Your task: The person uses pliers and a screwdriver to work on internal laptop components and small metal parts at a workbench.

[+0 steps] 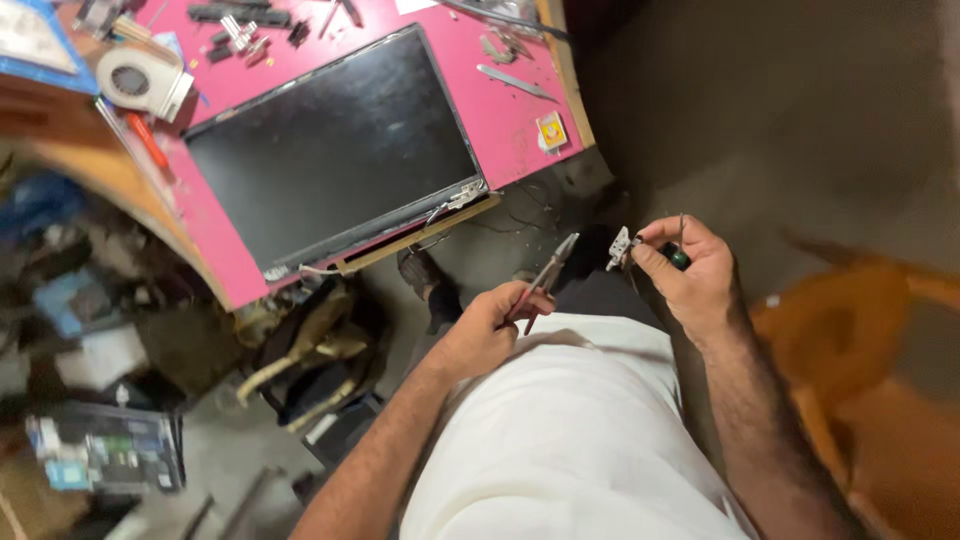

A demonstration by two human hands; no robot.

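Note:
My left hand is closed around red-handled pliers, whose metal jaws point up and to the right. My right hand pinches a small silver metal hinge bracket between thumb and fingers, and also holds a thin screwdriver with a dark green handle. The plier tips and the bracket are a short gap apart, above my lap. A laptop screen panel lies face up on the pink-topped table in front of me, with loose cables at its near corner.
Small metal parts and tools lie at the table's far edge, beside a white fan unit. A dark bag sits on the floor under the table. A circuit board and clutter are at the left. An orange stool stands at the right.

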